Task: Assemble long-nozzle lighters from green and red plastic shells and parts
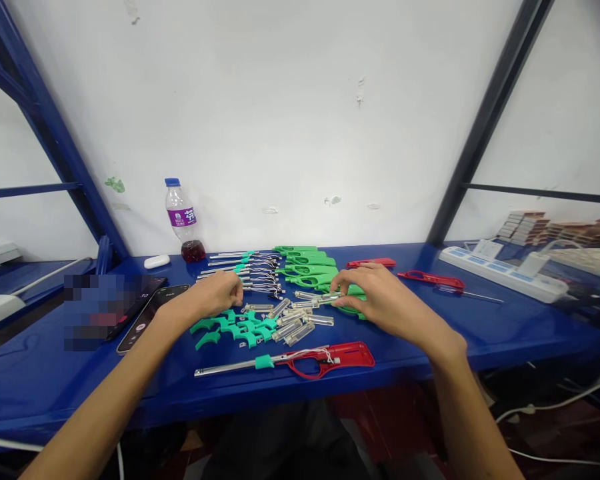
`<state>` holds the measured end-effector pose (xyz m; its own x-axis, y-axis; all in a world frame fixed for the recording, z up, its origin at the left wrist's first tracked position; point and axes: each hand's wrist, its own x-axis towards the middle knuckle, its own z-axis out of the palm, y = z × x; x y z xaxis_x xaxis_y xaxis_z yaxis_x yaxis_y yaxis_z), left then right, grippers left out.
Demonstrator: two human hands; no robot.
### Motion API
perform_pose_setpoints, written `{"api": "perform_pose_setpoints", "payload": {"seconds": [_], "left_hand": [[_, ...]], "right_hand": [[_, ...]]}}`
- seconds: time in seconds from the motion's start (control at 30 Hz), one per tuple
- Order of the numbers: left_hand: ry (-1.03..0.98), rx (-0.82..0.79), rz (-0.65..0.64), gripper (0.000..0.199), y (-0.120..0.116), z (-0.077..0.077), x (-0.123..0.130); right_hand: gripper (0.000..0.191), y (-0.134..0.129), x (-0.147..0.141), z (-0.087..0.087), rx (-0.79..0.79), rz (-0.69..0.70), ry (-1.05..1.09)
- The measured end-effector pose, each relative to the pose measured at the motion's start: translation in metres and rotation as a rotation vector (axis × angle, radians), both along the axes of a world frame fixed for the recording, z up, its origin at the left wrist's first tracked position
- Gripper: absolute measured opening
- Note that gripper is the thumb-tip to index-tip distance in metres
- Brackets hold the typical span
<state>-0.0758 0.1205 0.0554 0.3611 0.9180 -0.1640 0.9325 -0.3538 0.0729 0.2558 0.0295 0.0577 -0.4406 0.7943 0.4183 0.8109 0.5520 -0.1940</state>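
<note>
My right hand (373, 293) pinches a clear lighter fuel tank (326, 299) above the right side of a pile of similar tanks (289, 329). My left hand (223, 293), its fingers curled closed, is over the near end of a row of metal lighter tubes with wires (250, 270); whatever it may hold is hidden. Teal triggers (245, 328) lie scattered just below it. Closer to me rests a red lighter half-shell (354, 357), fitted with a metal tube (225, 369) and white wire. Green lighter shells (307, 270) are stacked behind the tanks, partly covered by my right hand.
A drink bottle (183, 223), a white case (157, 261) and a phone (150, 317) are at the left. Toward the right lie another red shell (373, 263), a red-handled screwdriver (440, 281) and a white power strip (505, 273). The blue table's front edge (405, 380) is near me.
</note>
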Motion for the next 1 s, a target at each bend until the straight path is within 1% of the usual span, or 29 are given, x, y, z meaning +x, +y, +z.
{"api": "perform_pose_setpoints", "payload": {"seconds": [0.1,0.17,0.23,0.33,0.4,0.43,0.53,0.63,0.77,1.0], "left_hand": [[-0.03,0.04,0.002,0.015,-0.003,0.003,0.001],[-0.076,0.112,0.013,0.011,-0.013,0.008,0.003],[-0.141,0.206,0.033,0.014,-0.031,0.012,0.006],[-0.285,0.361,0.043,0.026,-0.069,0.013,0.015],[-0.535,0.512,0.036,0.024,-0.094,0.009,0.022],[-0.623,0.571,0.019,0.023,-0.104,0.006,0.025],[-0.776,0.618,-0.014,0.021,-0.123,-0.002,0.031],[-0.843,0.66,-0.035,0.017,-0.129,-0.006,0.032],[-0.876,0.679,-0.042,0.013,-0.131,-0.004,0.031],[-0.914,0.666,-0.031,0.012,-0.132,-0.003,0.03]], "right_hand": [[0.02,0.002,0.001,-0.002,0.008,0.024,-0.005],[0.024,0.003,0.0,-0.005,0.017,0.06,-0.011],[0.026,0.002,-0.005,-0.006,-0.006,0.091,-0.008],[0.025,-0.004,-0.019,-0.003,-0.066,0.131,0.059],[0.023,-0.01,-0.031,0.0,-0.101,0.164,0.136],[0.022,-0.014,-0.037,0.001,-0.112,0.173,0.174],[0.021,-0.022,-0.053,0.005,-0.124,0.171,0.264],[0.023,-0.028,-0.062,0.007,-0.134,0.186,0.368],[0.025,-0.034,-0.069,0.008,-0.166,0.242,0.512],[0.021,-0.036,-0.073,0.011,-0.081,0.243,0.58]]}}
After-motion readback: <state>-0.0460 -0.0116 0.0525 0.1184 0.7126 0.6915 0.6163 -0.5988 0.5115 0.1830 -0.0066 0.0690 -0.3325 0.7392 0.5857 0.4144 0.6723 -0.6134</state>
